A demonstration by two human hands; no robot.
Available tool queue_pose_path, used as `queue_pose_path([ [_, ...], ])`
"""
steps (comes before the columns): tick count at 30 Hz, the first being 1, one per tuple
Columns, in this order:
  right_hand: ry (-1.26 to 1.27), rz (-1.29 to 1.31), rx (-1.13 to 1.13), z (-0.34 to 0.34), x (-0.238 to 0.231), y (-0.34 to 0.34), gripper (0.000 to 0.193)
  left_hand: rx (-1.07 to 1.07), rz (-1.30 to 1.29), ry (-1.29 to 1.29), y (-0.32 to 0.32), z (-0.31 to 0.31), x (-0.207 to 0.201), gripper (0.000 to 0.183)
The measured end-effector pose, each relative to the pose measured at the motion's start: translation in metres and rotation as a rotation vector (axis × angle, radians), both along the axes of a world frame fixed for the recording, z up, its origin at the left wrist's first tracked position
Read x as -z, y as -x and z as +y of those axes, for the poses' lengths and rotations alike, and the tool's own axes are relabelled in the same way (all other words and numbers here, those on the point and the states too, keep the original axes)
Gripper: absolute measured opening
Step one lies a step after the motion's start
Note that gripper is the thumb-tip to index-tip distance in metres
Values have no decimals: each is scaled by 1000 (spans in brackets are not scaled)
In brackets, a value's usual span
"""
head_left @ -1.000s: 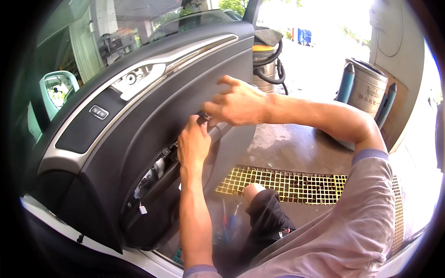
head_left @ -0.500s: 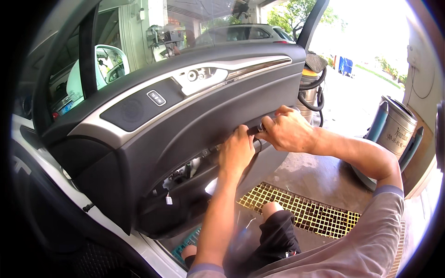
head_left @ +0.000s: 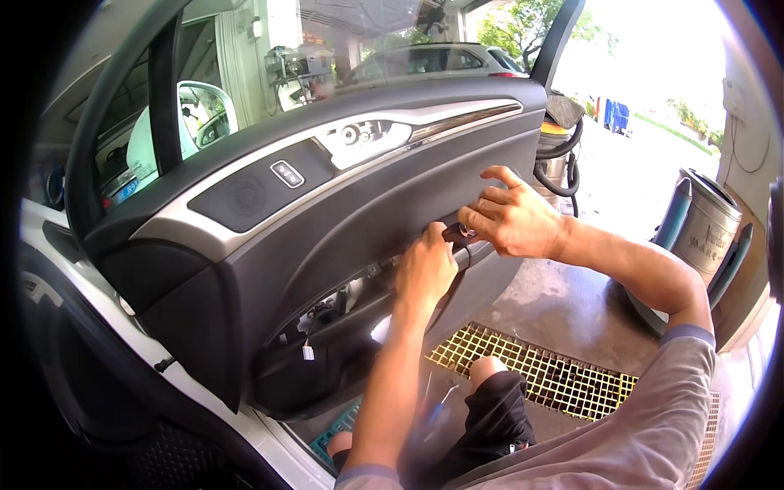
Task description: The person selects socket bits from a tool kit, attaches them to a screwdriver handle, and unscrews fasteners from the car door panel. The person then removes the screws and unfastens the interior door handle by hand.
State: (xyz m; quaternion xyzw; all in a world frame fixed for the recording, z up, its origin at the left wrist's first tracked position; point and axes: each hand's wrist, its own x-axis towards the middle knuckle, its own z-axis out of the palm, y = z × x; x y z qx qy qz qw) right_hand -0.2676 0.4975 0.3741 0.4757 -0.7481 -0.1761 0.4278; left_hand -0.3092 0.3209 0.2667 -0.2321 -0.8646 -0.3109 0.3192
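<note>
An open car door carries a dark grey inner panel (head_left: 392,184) with a silver trim strip. At its armrest, both my hands meet at a short dark trim piece (head_left: 455,233), with a shiny bit near its right end. My left hand (head_left: 426,265) has its fingers bent over the piece's left end. My right hand (head_left: 518,219) is curled at the other end, its index finger raised and its thumb mostly hidden. Left of my hands the armrest has an opening (head_left: 331,306) showing inner parts. A white connector (head_left: 308,352) hangs from it on a wire.
Under the door lie a yellow floor grating (head_left: 523,371), a blue-handled hook tool (head_left: 441,402) and a teal crate (head_left: 336,429). A metal canister (head_left: 706,216) stands at right. Behind the door is a vacuum with a black hose (head_left: 574,155). My knee (head_left: 487,371) is close below.
My right index finger has lifted and straightened, away from the panel. Both hands stay at the dark trim piece. The whole view has shifted slightly.
</note>
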Motion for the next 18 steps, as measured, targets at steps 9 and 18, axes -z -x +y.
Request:
queue_pose_path([
  [9, 209, -274, 114, -11, 17, -11, 25, 4, 6, 16, -1, 0, 1, 18],
  [18, 233, -338, 211, -11, 24, -12, 25, 4, 0, 23, -3, -3, -1, 22],
])
